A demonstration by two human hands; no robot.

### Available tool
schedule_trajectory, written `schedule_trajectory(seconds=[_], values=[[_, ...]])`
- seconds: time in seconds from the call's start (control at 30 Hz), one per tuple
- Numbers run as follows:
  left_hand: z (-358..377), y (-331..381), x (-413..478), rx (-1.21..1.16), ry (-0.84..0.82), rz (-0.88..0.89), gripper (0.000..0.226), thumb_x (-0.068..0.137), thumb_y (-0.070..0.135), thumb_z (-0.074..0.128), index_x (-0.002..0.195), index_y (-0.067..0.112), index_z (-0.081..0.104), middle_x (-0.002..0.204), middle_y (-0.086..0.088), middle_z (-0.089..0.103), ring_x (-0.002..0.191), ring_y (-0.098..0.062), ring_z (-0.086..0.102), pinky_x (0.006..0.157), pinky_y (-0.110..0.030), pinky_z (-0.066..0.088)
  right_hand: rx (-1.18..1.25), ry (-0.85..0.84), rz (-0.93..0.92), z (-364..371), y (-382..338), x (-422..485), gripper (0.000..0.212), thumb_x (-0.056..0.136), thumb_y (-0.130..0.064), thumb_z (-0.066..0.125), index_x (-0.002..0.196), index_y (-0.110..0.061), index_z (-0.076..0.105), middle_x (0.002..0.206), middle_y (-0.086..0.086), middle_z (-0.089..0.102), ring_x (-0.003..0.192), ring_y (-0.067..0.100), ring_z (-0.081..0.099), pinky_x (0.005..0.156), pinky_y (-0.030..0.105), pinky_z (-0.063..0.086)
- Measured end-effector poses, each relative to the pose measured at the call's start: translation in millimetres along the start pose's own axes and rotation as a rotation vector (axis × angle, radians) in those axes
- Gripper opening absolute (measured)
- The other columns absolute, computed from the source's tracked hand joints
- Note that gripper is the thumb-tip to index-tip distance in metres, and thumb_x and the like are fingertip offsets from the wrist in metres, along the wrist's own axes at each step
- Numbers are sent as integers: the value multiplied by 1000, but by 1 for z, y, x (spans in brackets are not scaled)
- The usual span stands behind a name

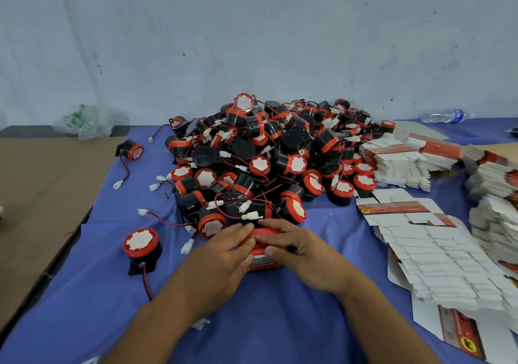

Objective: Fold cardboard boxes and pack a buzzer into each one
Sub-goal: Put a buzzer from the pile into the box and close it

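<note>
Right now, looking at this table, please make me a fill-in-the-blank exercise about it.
1. The left hand and the right hand together hold one red cardboard ____.
2. The pile of buzzers lies on a ____ cloth.
3. The flat boxes are stacked on the person's ____ side.
4. The water bottle near the wall lies on its ____.
Missing words: box; blue; right; side.

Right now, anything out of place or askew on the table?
Flat boxes on the right lie fanned out, not stacked square. A bottle lies on its side at back right. Two buzzers sit apart from the pile, on the left. No damage visible. The left hand and right hand grip a box.
</note>
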State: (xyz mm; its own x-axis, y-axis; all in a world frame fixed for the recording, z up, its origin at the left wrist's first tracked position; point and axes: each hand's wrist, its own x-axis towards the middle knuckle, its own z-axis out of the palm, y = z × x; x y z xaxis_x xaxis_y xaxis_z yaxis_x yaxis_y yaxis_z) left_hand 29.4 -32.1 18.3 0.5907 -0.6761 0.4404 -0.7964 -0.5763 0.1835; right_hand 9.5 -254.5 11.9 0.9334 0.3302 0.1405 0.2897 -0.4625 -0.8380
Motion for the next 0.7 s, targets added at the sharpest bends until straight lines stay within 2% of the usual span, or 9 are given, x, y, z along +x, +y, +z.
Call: schedule_trajectory(seconds=[0.07, 0.13, 0.17, 0.3, 0.4, 0.47, 0.53, 0.6, 0.7], values=[[-1, 4, -3, 157, -59, 44, 49, 82, 26, 78, 124, 4, 66, 137, -10, 58, 127, -30, 55, 98, -43, 49, -8, 2, 13, 0, 2, 0, 34, 102, -28, 57, 134, -36, 62, 152, -22, 36, 141, -9, 29, 117, 25, 32], [3, 5, -6, 119, -92, -5, 61, 89, 36, 70, 140, 7, 52, 151, -5, 40, 141, -27, 35, 111, -42, 33, 25, 5, 39, 0, 3, 0, 36, 102, -25, 56, 136, -37, 59, 152, -24, 35, 141, -8, 31, 116, 26, 34], [4, 5, -6, 70, -85, -16, 61, 90, 34, 69, 142, 7, 50, 153, -5, 38, 143, -28, 32, 112, -44, 29, 73, 6, 55, 0, 3, 0, 36, 103, -24, 54, 136, -37, 58, 151, -25, 36, 140, -7, 32, 115, 26, 35], [9, 5, -4, 32, -38, -25, 51, 82, 15, 78, 130, 5, 62, 140, -10, 54, 131, -33, 50, 106, -48, 37, 306, 22, 120, 2, -1, 1, 43, 102, -9, 51, 126, -43, 65, 143, -25, 43, 134, -3, 43, 106, 24, 44], [16, 4, -6, -85, -27, -63, 58, 92, 24, 67, 145, 14, 46, 155, 6, 30, 146, -18, 22, 118, -27, 11, 304, 41, 130, 4, 0, 2, 47, 101, -5, 53, 124, -44, 64, 144, -21, 42, 132, 0, 46, 110, 32, 44], [20, 0, -6, -149, -30, -79, 59, 97, 27, 59, 150, 21, 34, 154, 18, 12, 147, -6, 6, 116, -13, 1, 246, 39, 120, 3, 2, 1, 42, 101, -12, 56, 129, -43, 61, 143, -26, 40, 134, -1, 43, 111, 32, 43], [20, -2, -3, -216, -1, -109, 52, 99, 22, 57, 148, 22, 38, 152, 20, 18, 145, -3, 13, 115, -10, 5, 123, -12, 79, 1, 3, -2, 47, 95, -29, 66, 138, -44, 52, 148, -30, 31, 138, -5, 35, 111, 27, 41], [18, -2, 0, -292, 53, -171, 45, 98, 18, 58, 142, 19, 47, 147, 18, 32, 140, -2, 26, 113, -7, 12, -33, -62, 43, 2, 4, -3, 67, 87, -37, 74, 145, -47, 42, 150, -29, 25, 138, -4, 34, 109, 24, 41], [14, -3, -1, -377, 103, -241, 40, 96, 23, 57, 136, 18, 55, 139, 17, 45, 131, -1, 40, 105, -2, 24, -140, 40, -34, 9, 0, -1, 66, 86, -33, 77, 144, -39, 45, 139, -21, 39, 127, 2, 47, 102, 23, 46]])
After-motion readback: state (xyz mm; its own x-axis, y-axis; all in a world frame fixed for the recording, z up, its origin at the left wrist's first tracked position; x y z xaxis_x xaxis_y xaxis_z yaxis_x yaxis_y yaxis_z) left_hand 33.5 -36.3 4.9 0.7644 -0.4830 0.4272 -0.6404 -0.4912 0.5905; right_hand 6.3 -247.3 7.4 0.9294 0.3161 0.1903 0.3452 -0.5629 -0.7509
